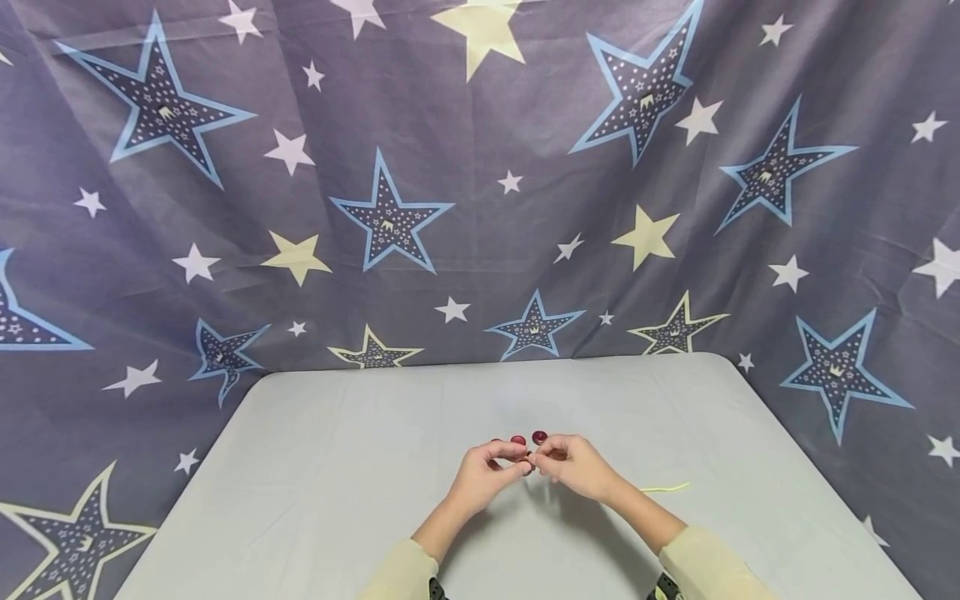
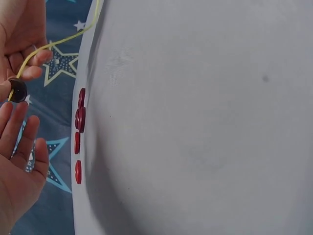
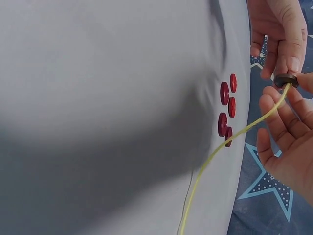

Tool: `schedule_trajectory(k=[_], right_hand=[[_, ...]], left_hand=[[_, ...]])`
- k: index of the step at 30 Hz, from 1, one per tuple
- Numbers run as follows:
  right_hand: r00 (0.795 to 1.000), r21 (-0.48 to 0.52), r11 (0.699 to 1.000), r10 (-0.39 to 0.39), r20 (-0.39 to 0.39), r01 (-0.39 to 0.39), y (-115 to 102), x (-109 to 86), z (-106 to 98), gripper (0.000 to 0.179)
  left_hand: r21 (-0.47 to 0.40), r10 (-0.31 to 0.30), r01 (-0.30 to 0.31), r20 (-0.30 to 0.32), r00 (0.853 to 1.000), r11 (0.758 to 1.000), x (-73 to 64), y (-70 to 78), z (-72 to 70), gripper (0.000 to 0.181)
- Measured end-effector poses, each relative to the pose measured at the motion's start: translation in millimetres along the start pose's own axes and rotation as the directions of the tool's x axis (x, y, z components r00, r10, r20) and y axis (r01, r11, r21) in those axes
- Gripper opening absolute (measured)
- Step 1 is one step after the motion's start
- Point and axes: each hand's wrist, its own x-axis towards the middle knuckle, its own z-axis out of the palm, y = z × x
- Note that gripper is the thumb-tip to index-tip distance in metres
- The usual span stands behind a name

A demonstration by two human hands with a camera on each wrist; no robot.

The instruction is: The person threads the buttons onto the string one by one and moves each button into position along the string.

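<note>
Between the fingertips of my left hand [image 1: 480, 477] is a dark brown round button [image 3: 286, 81], held above the table. My right hand [image 1: 577, 468] meets it from the other side, pinching a thin yellow cord [image 3: 211, 155] close to the button. The cord comes up to the button's face; whether it passes fully through is hidden by fingers. From there it trails down across the right hand's side, and a stretch of it shows on the table beyond the right forearm. Several red and dark red buttons [image 1: 540, 437] lie on the table just behind the hands.
The white-covered table [image 1: 337, 467] extends around both hands. A dark cloth with stars [image 1: 465, 167] hangs behind it and along its sides.
</note>
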Motion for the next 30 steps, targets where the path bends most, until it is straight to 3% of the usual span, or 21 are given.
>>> schedule_trajectory(k=[6,13,16,22,30], right_hand=[[1.000,-0.003,1.000,-0.003,0.004,0.003,10.4,3.2,1.0,0.021],[0.999,0.007,1.000,-0.026,0.032,0.025,8.8,2.8,2.9,0.022],[0.999,-0.019,0.999,-0.043,0.024,0.043,8.7,3.0,2.9,0.019],[0.994,-0.118,0.987,-0.107,0.006,0.107,9.2,2.7,2.1,0.015],[0.993,-0.201,0.973,-0.120,-0.001,0.117,10.2,4.0,-0.6,0.024]], left_hand=[[0.004,-0.028,0.028,-0.010,1.000,1.000,-1.6,7.7,-0.2,0.016],[0.074,-0.015,0.020,-0.069,0.997,0.997,5.2,-19.3,6.1,0.010],[0.060,-0.005,0.011,-0.091,0.996,0.998,7.8,-29.3,7.0,0.009],[0.037,0.003,0.001,-0.090,0.996,0.999,8.7,-34.5,6.1,0.012],[0.050,0.032,-0.028,-0.091,0.995,0.998,8.7,-37.0,6.7,0.011]])
